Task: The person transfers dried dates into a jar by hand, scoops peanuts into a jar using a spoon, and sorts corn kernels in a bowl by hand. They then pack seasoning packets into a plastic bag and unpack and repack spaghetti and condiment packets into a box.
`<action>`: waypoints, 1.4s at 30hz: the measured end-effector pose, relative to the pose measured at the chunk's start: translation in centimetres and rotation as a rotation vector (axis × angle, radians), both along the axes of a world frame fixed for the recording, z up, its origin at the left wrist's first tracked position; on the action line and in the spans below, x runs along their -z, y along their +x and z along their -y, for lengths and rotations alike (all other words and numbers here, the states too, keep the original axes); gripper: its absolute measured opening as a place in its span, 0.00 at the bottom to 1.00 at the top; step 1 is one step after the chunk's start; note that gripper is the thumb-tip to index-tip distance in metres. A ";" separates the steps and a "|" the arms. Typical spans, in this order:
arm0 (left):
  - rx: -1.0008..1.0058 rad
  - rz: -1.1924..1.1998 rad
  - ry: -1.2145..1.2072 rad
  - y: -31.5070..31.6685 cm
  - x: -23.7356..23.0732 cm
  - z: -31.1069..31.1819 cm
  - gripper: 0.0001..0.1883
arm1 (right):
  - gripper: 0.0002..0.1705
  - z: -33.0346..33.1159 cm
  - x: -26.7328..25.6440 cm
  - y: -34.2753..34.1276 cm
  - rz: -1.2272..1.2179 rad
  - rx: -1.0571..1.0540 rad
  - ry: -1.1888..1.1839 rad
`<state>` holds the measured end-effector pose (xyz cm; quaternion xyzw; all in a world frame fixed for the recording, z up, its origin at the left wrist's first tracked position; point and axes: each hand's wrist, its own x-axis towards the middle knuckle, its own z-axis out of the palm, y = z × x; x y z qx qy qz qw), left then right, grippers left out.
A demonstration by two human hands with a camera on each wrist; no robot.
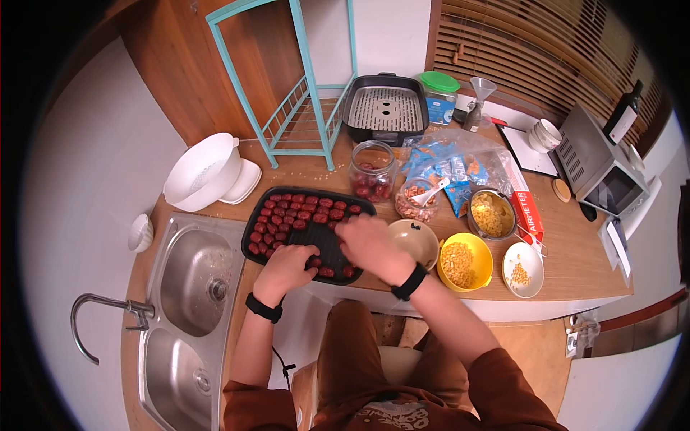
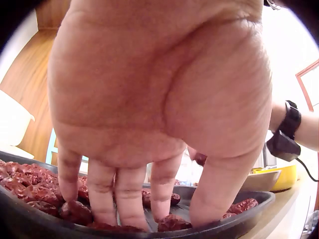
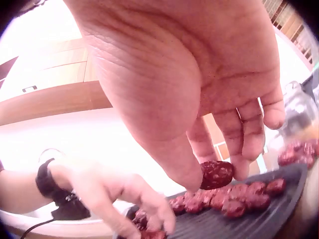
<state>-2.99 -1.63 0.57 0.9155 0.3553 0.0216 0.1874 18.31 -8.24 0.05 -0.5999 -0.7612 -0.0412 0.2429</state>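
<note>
A black ridged tray (image 1: 327, 250) holds rows of wrinkled red dates (image 1: 288, 206). My right hand (image 1: 368, 243) is over the tray's right side. Between its thumb and fingertips it pinches one red date (image 3: 217, 175), held above the dates in the tray. At the tray's near side, my left hand (image 1: 286, 270) points its fingers down among the dates. Its thumb and a finger close on a date (image 2: 174, 222) low in the tray, near the rim. In the head view the fingertips of the right hand are partly hidden behind the hand.
Behind the tray stands a glass jar (image 1: 371, 172) of dates. To the right are a beige bowl (image 1: 415, 241), a yellow bowl (image 1: 486, 260) of yellow bits, a white dish (image 1: 530, 285) and a metal pot (image 1: 503, 231). A double sink (image 1: 237, 241) lies left.
</note>
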 end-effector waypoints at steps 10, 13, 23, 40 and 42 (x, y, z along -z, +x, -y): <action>0.024 0.059 0.024 0.3 0.5 -0.1 0.15 | 0.08 -7.9 -7.2 7.8 -0.071 0.244 0.157; 0.030 0.119 -0.010 0.6 0.3 -0.5 0.15 | 0.08 -8.8 -6.4 9.3 -0.039 0.309 0.126; 0.105 0.423 -0.097 7.2 -5.1 -6.1 0.10 | 0.13 -2.0 -5.8 4.6 0.025 0.157 -0.174; 0.100 0.601 0.070 9.7 -2.4 -8.6 0.13 | 0.06 2.8 1.9 -1.2 0.218 -0.047 -0.206; 0.057 0.468 0.024 8.7 -2.3 -7.1 0.13 | 0.07 2.6 1.9 -1.3 0.246 -0.031 -0.234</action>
